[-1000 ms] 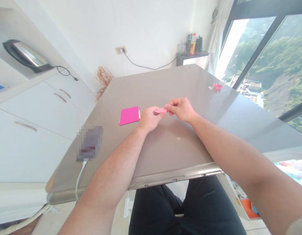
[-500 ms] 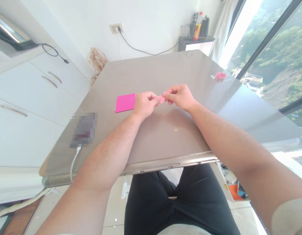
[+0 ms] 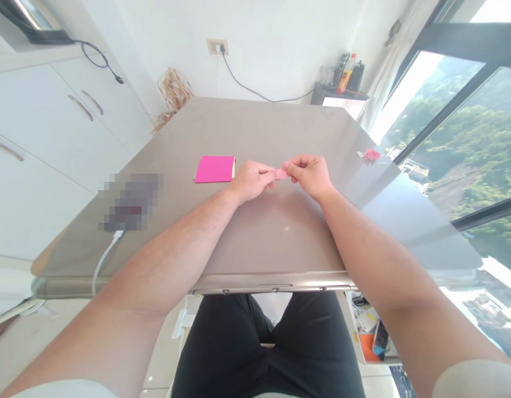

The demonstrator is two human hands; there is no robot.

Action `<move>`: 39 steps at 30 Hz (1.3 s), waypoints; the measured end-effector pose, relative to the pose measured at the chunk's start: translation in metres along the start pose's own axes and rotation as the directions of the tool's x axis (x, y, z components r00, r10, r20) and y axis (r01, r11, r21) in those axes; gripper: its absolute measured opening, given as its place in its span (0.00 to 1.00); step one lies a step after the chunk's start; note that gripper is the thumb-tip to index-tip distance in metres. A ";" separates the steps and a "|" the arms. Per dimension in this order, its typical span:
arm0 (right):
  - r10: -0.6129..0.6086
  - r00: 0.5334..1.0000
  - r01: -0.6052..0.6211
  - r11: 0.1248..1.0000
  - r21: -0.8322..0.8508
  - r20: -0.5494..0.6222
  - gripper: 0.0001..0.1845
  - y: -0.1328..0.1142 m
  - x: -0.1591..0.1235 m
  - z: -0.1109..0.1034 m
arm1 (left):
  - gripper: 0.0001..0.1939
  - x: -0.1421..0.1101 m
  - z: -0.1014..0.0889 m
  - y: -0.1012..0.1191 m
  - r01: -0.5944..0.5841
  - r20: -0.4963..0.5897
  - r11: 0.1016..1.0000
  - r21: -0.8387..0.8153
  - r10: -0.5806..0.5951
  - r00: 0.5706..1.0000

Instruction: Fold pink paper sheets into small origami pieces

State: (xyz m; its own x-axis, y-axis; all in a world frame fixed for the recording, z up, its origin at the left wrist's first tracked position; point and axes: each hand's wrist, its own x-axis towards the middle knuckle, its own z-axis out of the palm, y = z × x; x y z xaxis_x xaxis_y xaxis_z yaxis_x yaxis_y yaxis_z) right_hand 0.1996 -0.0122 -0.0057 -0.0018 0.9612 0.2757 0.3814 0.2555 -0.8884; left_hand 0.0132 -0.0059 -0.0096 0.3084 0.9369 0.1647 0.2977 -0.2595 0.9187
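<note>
Pink paper piece, pinched by left hand and right hand, appears light, flexible and easily creased; best held at opposite ends.

Two bare hands hold one small pink paper piece. On the grey-brown glossy desk lie one magenta-topped square paper stack, one blurred dark rectangular object by the left edge and one crumpled pink bit by the right edge. Three curved metal handles show.
</note>
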 end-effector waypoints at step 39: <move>-0.073 0.991 0.061 0.992 0.107 0.112 0.15 -0.001 -0.004 0.010 | 0.18 0.005 0.002 -0.008 -0.113 0.013 0.984 -0.138 0.116 0.993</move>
State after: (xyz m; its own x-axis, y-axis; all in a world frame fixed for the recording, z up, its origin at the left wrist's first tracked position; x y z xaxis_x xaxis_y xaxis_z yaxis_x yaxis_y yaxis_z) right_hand 0.1904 -0.0149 -0.0097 -0.1334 0.9457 0.2965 0.2793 0.3229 -0.9043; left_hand 0.0140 0.0000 -0.0170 0.3526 0.8974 0.2651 0.1339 -0.3288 0.9349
